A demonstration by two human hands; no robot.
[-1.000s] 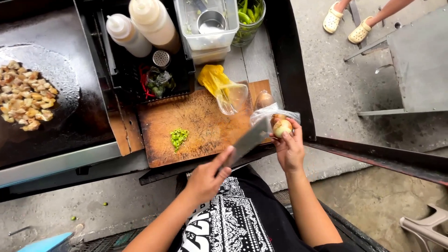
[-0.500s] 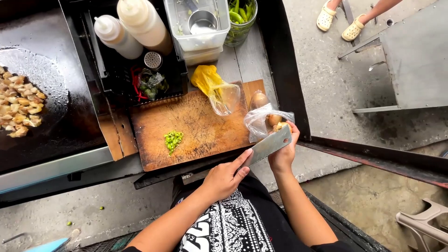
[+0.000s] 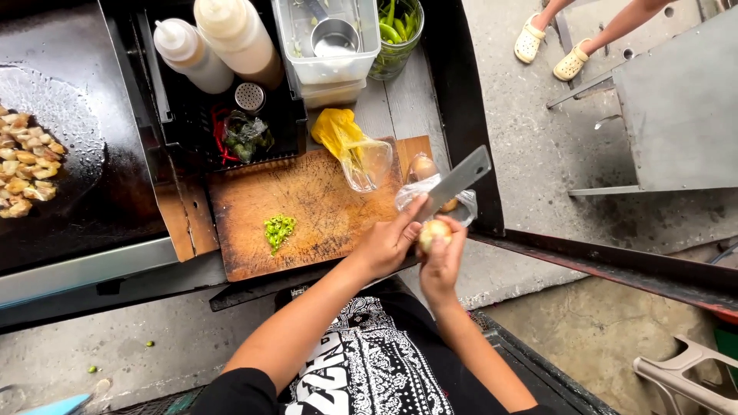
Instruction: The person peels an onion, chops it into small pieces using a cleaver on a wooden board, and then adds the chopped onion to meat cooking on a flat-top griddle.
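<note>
Item: small round pale-yellow bulb, probably a shallot or small onion (image 3: pixel 434 230), held above the right edge of the worn brown wooden cutting board (image 3: pixel 307 211), just in front of a clear plastic bag of similar bulbs (image 3: pixel 430 196).

Handling: judged light, firm and stiff, with a smooth skin likely to slip; best pinched at its two ends, away from the blade.

Right hand (image 3: pixel 444 257): fingers closed around the bulb from below, wrist bent upward, forearm rising from the lower right.

Left hand (image 3: pixel 388 244): closed on the handle of a broad grey steel cleaver (image 3: pixel 453 183), thumb extended toward the bulb, blade angled up and right, its heel touching or just beside the bulb; exact contact unclear.

Nearby: small heap of chopped green chilli (image 3: pixel 278 228) mid-board; crumpled yellow plastic bag (image 3: pixel 342 134).
</note>
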